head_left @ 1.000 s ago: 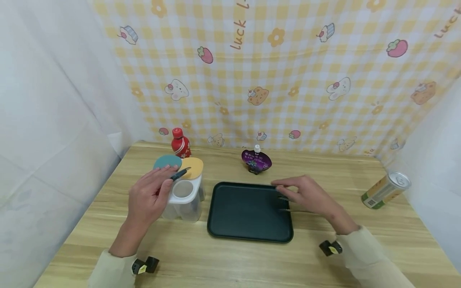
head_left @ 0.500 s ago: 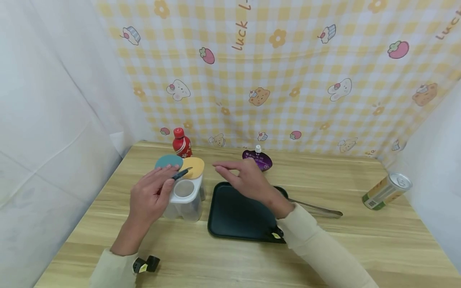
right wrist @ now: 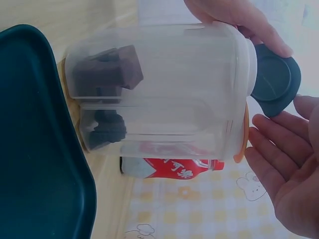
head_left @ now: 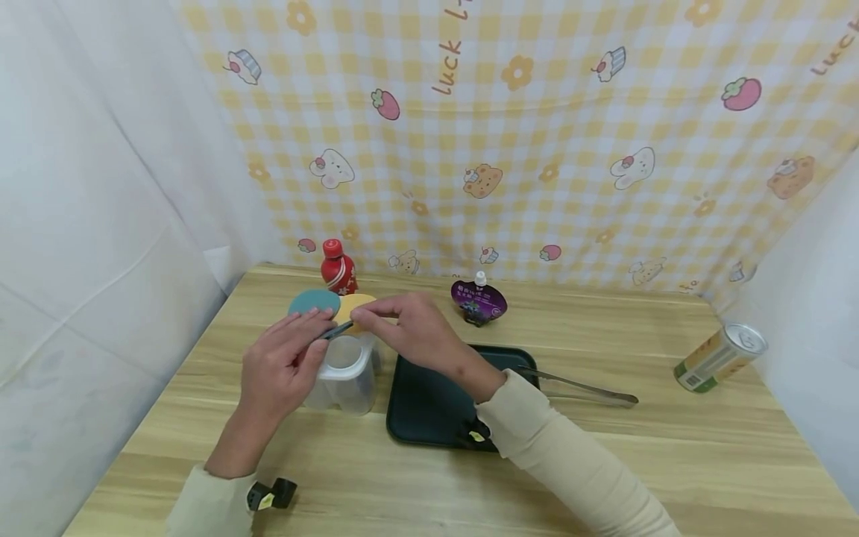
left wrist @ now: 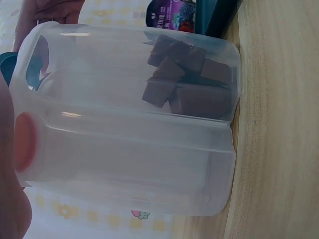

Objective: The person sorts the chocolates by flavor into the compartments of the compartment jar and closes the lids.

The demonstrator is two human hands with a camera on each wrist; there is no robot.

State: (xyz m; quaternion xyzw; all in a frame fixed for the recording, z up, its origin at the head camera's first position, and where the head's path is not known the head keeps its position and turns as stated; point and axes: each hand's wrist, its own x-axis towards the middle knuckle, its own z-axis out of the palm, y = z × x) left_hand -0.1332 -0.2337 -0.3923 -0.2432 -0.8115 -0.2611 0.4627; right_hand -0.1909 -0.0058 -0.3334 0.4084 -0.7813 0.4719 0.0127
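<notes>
My left hand (head_left: 282, 365) rests across the top of a clear multi-compartment container (head_left: 352, 380), its fingers stretched over the light teal lid (head_left: 315, 300). Beside them, a dark teal lid (right wrist: 271, 79) stands raised from the near round opening. At that lid's edge, my right hand (head_left: 416, 332) pinches it between thumb and forefinger; the other fingers are spread in the right wrist view. A yellow lid (head_left: 356, 302) covers another compartment. Brown blocks (left wrist: 199, 102) lie at the bottom below the opening, and dark lumps (right wrist: 107, 127) are in a neighbouring compartment.
A dark green tray (head_left: 423, 418) lies right of the container, under my right forearm. Metal tongs (head_left: 590, 389) lean over its right edge. Behind stand a red bottle (head_left: 338, 270) and a purple spouted pouch (head_left: 479, 302). A can (head_left: 718, 358) stands far right.
My right hand has let go of the tongs at the tray and moved left to the dark teal lid. The left hand has stayed on the container.
</notes>
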